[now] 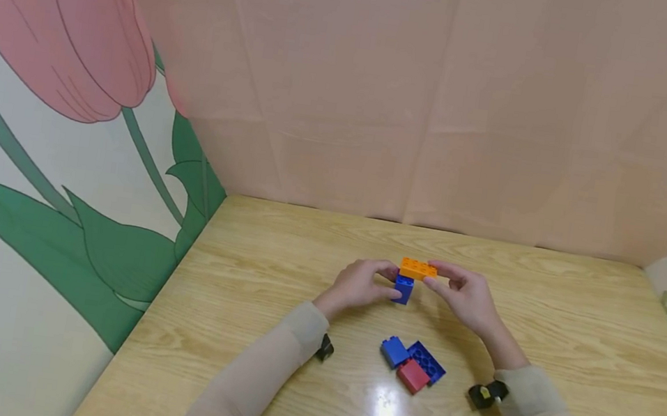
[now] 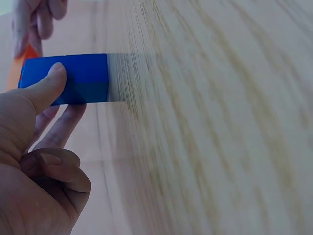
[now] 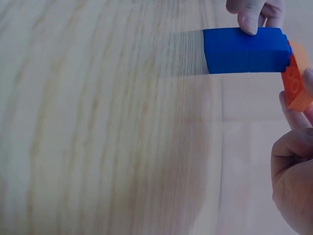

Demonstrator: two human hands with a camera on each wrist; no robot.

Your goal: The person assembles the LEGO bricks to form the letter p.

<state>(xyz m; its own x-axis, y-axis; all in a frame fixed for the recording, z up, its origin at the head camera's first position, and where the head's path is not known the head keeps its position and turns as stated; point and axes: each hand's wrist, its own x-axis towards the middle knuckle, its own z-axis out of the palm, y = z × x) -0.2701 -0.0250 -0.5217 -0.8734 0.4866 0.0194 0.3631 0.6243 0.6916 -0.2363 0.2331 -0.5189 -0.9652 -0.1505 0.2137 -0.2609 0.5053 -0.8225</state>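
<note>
Your left hand point(image 1: 359, 284) is pinching the upright blue piece point(image 1: 403, 291); your right hand point(image 1: 468, 299) is gripping the orange brick point(image 1: 417, 269) above by one end.

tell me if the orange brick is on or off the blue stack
On: the orange brick sits atop the blue stack, overhanging one side; whether fully pressed down, cannot tell.

Blue block point(image 1: 405, 290): upright, just right of centre in head view, lower half of frame. Plain sides, seam across the middle in right wrist view. Orange brick point(image 1: 417, 270): longer, two rows of studs facing up, lying across the block's top, overhanging frame-right. Tubed underside visible in right wrist view. Can't tell if fully seated.
</note>
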